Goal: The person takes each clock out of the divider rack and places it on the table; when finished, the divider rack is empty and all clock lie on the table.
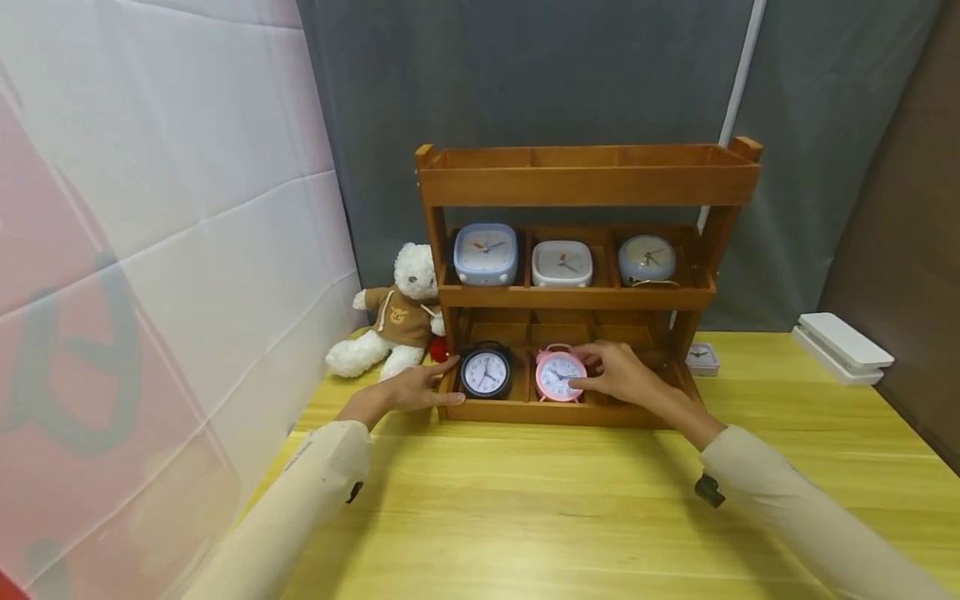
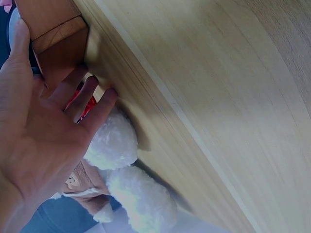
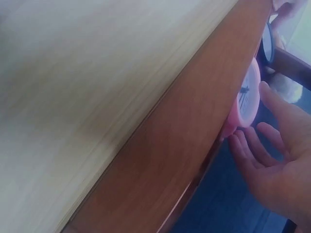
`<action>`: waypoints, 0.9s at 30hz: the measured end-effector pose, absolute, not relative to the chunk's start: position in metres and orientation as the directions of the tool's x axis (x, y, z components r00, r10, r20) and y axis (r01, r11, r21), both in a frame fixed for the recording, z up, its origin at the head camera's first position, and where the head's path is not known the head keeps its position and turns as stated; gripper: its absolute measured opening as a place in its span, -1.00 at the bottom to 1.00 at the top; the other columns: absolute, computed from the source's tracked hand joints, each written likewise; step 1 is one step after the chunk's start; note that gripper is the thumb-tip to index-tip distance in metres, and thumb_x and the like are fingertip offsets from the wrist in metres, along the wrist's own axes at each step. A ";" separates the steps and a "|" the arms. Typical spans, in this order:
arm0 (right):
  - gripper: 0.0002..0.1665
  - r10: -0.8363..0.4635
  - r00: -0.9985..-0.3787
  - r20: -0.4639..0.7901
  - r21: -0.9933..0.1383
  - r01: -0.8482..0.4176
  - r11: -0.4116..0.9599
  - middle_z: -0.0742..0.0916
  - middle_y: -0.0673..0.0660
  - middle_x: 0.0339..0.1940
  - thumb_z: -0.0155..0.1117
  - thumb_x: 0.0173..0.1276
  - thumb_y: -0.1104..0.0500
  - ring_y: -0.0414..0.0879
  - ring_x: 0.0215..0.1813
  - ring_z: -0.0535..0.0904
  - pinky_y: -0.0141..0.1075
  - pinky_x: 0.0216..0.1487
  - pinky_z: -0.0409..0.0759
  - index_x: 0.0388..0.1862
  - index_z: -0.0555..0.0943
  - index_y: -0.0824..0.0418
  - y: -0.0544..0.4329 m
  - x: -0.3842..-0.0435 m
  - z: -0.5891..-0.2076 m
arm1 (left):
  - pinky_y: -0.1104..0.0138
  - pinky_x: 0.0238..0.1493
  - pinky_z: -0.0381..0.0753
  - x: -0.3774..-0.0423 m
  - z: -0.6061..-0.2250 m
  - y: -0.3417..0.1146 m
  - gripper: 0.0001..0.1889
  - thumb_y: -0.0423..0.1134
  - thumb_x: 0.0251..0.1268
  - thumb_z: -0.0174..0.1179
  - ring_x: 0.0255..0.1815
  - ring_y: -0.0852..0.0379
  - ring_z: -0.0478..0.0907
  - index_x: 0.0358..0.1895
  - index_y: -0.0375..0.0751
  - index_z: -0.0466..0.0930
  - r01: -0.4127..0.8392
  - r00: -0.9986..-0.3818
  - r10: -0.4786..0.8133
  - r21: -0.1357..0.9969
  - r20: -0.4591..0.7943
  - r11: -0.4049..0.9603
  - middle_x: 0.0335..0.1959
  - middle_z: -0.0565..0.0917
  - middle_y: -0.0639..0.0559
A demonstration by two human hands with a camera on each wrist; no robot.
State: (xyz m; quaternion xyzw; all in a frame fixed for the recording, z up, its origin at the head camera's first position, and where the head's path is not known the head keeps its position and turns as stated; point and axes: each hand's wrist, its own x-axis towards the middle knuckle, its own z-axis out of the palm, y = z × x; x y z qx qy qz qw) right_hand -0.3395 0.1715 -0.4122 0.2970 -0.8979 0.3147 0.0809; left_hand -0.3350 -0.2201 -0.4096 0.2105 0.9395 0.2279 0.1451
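Note:
A pink twin-bell alarm clock [image 1: 560,375] stands in the middle compartment of the lowest tier of a brown wooden shelf [image 1: 585,188]. My right hand [image 1: 618,372] holds it at its right side, thumb at the front rim and curled fingers along the edge. In the right wrist view, the pink clock [image 3: 249,94] shows edge-on beside the hand [image 3: 277,150]. A black alarm clock [image 1: 485,372] occupies the lowest left compartment. My left hand [image 1: 412,388] rests at the shelf's lower left corner, its fingers fairly straight, as the left wrist view of the hand [image 2: 48,126] shows.
The middle tier carries a blue clock [image 1: 486,253], a white clock [image 1: 562,264] and a rounded clock [image 1: 647,258]. A white teddy bear [image 1: 405,321] sits left of the shelf. To the right are a small pale clock [image 1: 702,358] and a white box-like object [image 1: 843,347].

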 end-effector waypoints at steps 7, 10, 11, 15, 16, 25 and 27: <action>-0.26 -0.506 -0.787 0.353 -0.457 -0.616 0.641 0.75 0.30 -0.12 0.71 0.11 0.18 0.18 0.01 0.60 0.03 -0.02 0.64 0.23 0.65 0.47 0.156 -0.347 -0.418 | -0.10 0.51 0.29 -0.336 -0.408 -0.222 -0.02 0.24 0.41 0.28 0.52 -0.31 0.31 0.71 -0.05 0.00 0.329 -0.870 0.462 0.497 -0.171 0.803 0.52 0.33 -0.41; -0.28 -0.501 -0.788 0.358 -0.446 -0.616 0.649 0.76 0.31 -0.06 0.71 0.09 0.20 0.20 0.05 0.57 0.10 0.05 0.61 0.22 0.66 0.43 0.152 -0.348 -0.422 | -0.09 0.49 0.32 -0.335 -0.408 -0.222 -0.02 0.24 0.40 0.29 0.48 -0.31 0.37 0.70 -0.06 0.01 0.327 -0.869 0.465 0.510 -0.169 0.796 0.50 0.35 -0.43; -0.28 -0.495 -0.791 0.359 -0.450 -0.612 0.650 0.76 0.31 -0.05 0.72 0.08 0.21 0.20 0.07 0.56 0.12 0.07 0.60 0.22 0.67 0.41 0.152 -0.348 -0.423 | -0.09 0.48 0.33 -0.335 -0.408 -0.222 -0.02 0.24 0.40 0.29 0.47 -0.31 0.39 0.71 -0.06 0.01 0.325 -0.869 0.465 0.513 -0.170 0.794 0.49 0.36 -0.43; -0.32 -0.477 -0.799 0.366 -0.460 -0.601 0.654 0.73 0.28 0.02 0.72 0.08 0.20 0.21 0.17 0.52 0.16 0.14 0.55 0.19 0.66 0.31 0.150 -0.344 -0.422 | -0.10 0.48 0.33 -0.335 -0.408 -0.222 -0.01 0.26 0.39 0.28 0.48 -0.31 0.38 0.71 -0.05 0.01 0.328 -0.869 0.465 0.506 -0.170 0.798 0.50 0.35 -0.43; -0.33 -0.474 -0.799 0.369 -0.467 -0.601 0.649 0.72 0.28 0.03 0.72 0.09 0.21 0.22 0.20 0.51 0.17 0.16 0.54 0.18 0.66 0.29 0.149 -0.343 -0.422 | -0.10 0.49 0.32 -0.336 -0.408 -0.222 -0.01 0.27 0.39 0.28 0.49 -0.31 0.36 0.71 -0.04 0.00 0.326 -0.870 0.462 0.504 -0.171 0.800 0.51 0.34 -0.42; -0.54 -0.473 -0.798 0.374 -0.563 -0.601 0.567 0.70 0.33 0.08 0.52 0.30 0.35 0.25 0.10 0.65 0.10 0.07 0.69 0.18 0.65 0.29 0.152 -0.340 -0.425 | -0.09 0.52 0.28 -0.334 -0.408 -0.222 -0.01 0.27 0.39 0.29 0.53 -0.30 0.30 0.71 0.01 -0.01 0.306 -0.871 0.453 0.513 -0.189 0.802 0.54 0.31 -0.39; -0.57 -0.459 -0.800 0.386 -0.580 -0.597 0.553 0.70 0.35 0.09 0.50 0.32 0.37 0.26 0.11 0.67 0.07 0.06 0.72 0.16 0.68 0.30 0.153 -0.341 -0.425 | -0.09 0.52 0.28 -0.334 -0.409 -0.223 -0.01 0.27 0.39 0.29 0.54 -0.29 0.28 0.71 0.01 -0.01 0.310 -0.872 0.452 0.506 -0.185 0.805 0.54 0.31 -0.39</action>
